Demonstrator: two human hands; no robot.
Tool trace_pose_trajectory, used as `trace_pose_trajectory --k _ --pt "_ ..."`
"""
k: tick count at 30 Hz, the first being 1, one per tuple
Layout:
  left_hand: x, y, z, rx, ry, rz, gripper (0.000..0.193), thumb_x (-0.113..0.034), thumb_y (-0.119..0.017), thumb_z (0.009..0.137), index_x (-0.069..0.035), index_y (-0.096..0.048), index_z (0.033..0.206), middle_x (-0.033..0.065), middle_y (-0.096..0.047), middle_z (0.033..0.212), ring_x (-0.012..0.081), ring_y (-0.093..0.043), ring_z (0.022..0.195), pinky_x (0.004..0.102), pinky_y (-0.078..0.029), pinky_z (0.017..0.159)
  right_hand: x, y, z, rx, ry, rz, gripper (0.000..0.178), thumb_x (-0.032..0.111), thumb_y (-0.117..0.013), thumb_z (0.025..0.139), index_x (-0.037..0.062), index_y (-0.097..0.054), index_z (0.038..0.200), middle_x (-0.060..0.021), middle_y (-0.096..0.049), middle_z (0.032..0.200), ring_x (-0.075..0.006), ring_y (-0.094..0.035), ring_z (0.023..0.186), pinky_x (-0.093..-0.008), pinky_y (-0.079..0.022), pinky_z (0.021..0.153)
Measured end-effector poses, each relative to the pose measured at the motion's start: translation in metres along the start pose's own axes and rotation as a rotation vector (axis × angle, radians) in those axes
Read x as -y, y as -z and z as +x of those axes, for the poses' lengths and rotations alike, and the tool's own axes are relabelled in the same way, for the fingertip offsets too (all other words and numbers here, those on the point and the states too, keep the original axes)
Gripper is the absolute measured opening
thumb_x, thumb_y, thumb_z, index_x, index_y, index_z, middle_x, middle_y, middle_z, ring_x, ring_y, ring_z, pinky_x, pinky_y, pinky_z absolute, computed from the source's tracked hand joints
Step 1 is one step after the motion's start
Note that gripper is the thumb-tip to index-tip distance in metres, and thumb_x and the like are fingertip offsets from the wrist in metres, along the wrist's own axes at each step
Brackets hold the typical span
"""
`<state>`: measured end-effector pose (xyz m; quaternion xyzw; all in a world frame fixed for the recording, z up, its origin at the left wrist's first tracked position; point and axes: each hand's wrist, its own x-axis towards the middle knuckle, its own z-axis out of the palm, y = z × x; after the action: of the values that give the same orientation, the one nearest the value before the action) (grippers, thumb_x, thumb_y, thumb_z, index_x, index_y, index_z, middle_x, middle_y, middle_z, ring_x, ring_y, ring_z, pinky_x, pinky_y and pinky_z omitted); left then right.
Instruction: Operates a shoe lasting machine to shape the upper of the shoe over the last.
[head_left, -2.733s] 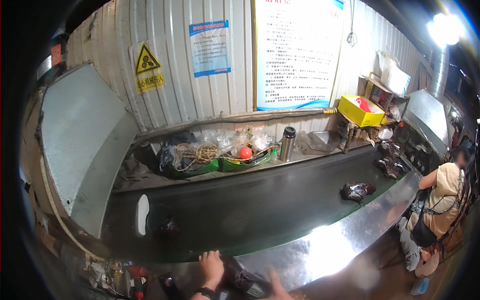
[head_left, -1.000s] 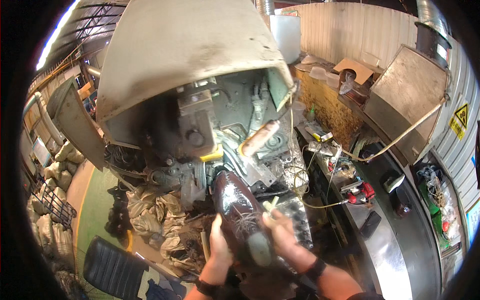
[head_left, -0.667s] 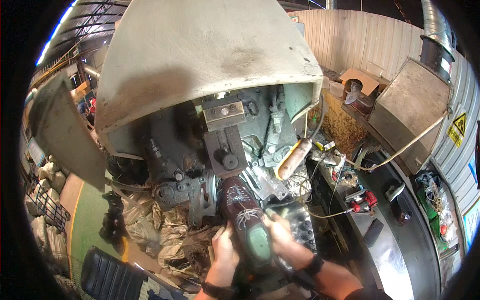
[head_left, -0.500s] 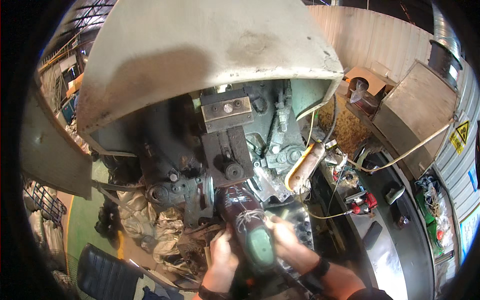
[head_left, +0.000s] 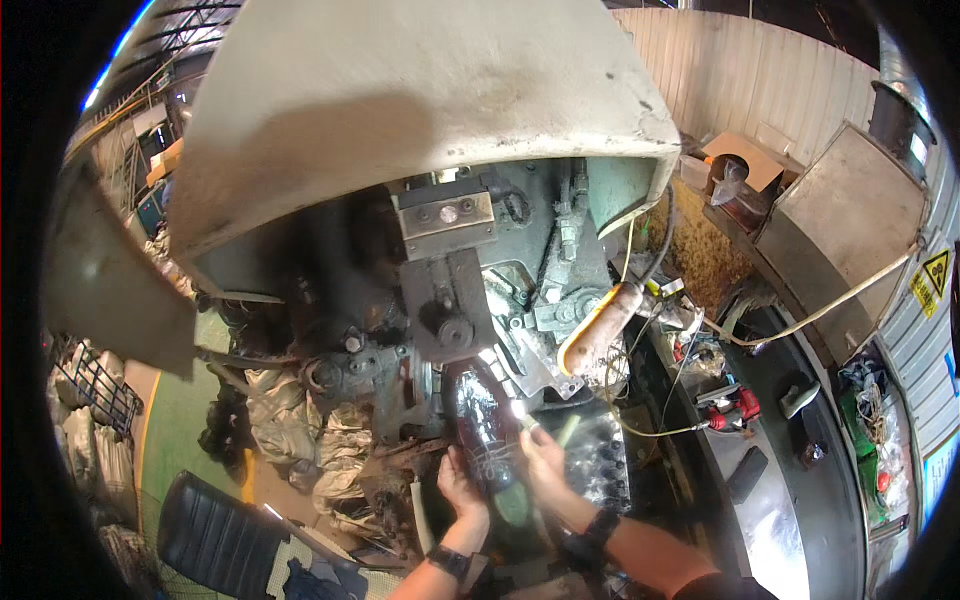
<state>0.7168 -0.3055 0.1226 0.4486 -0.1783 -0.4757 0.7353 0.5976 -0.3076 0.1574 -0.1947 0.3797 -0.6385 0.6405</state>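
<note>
Head view: left hand (head_left: 463,488) and right hand (head_left: 545,468) wrapped round dark shoe (head_left: 478,408), far end by machine block (head_left: 445,308), can't tell if touching. Yellow-edged lamp (head_left: 603,328) kinda crowds right side, pale hood (head_left: 450,80) looms above, black chair (head_left: 215,530) lower left.

glossy, leather-look shoe (head_left: 472,400), smudged matt painted hood (head_left: 450,90), dull grimy metal machine block (head_left: 445,305), shiny smooth metal bench strip (head_left: 772,535), ribbed chair back (head_left: 212,535), crumpled cloth-like sacks (head_left: 342,465), ridged sheet-metal wall (head_left: 745,70), matt cardboard box (head_left: 752,160)
</note>
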Motion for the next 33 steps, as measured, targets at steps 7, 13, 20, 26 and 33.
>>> trace_pose_trajectory --k 7,13,20,26,33 --pt "0.000 0.005 0.002 -0.015 0.225 -0.313 0.033 -0.029 -0.053 0.104 -0.001 -0.066 0.093 0.0012 -0.063 0.086 0.0104 -0.052 0.076 0.0293 -0.047 0.071 0.012 -0.007 -0.020 -0.063 -0.066 0.038 0.032 0.018 -0.065 0.097 0.0008 -0.059 0.123 -0.0068 -0.070 0.106 -0.0139 -0.068 0.088 -0.0266 -0.055 0.076" --pt "0.032 0.105 -0.011 0.346 -0.031 0.759 0.030 -0.020 -0.049 0.103 0.005 -0.065 0.102 0.0137 -0.071 0.093 0.0166 -0.065 0.085 0.0339 -0.050 0.078 0.041 0.005 -0.017 0.082 -0.237 -0.360 0.046 0.018 -0.061 0.099 -0.0014 -0.045 0.138 -0.0095 -0.069 0.105 -0.0140 -0.068 0.085 -0.0257 -0.056 0.071" --pt "-0.010 0.220 -0.131 1.274 -0.252 1.812 0.029 -0.036 -0.047 0.096 -0.014 -0.065 0.104 0.0142 -0.070 0.083 0.0327 -0.066 0.060 0.0501 -0.052 0.060 0.105 0.052 -0.044 0.222 -0.095 -0.470 0.049 0.007 -0.055 0.099 -0.0072 -0.035 0.142 -0.0224 -0.067 0.109 -0.0231 -0.069 0.089 -0.0332 -0.058 0.079" --pt "-0.041 0.216 -0.145 1.205 0.058 1.626 0.040 -0.018 -0.070 0.076 -0.003 -0.058 0.111 0.0214 -0.066 0.084 0.0411 -0.065 0.082 0.0503 -0.053 0.072 0.098 0.022 -0.063 0.269 0.233 -0.621 0.053 0.002 -0.056 0.097 -0.0035 -0.036 0.146 -0.0182 -0.066 0.114 -0.0190 -0.066 0.097 -0.0305 -0.055 0.085" --pt "-0.053 0.188 -0.168 0.929 -0.293 1.285 0.030 -0.022 -0.069 0.075 -0.008 -0.067 0.101 0.0203 -0.065 0.080 0.0406 -0.064 0.080 0.0514 -0.051 0.070 0.077 -0.039 -0.085 0.591 0.681 -1.110 0.087 0.017 -0.073 0.087 -0.0058 -0.020 0.153 -0.0262 -0.036 0.152 -0.0292 -0.035 0.142 -0.0366 -0.029 0.115"
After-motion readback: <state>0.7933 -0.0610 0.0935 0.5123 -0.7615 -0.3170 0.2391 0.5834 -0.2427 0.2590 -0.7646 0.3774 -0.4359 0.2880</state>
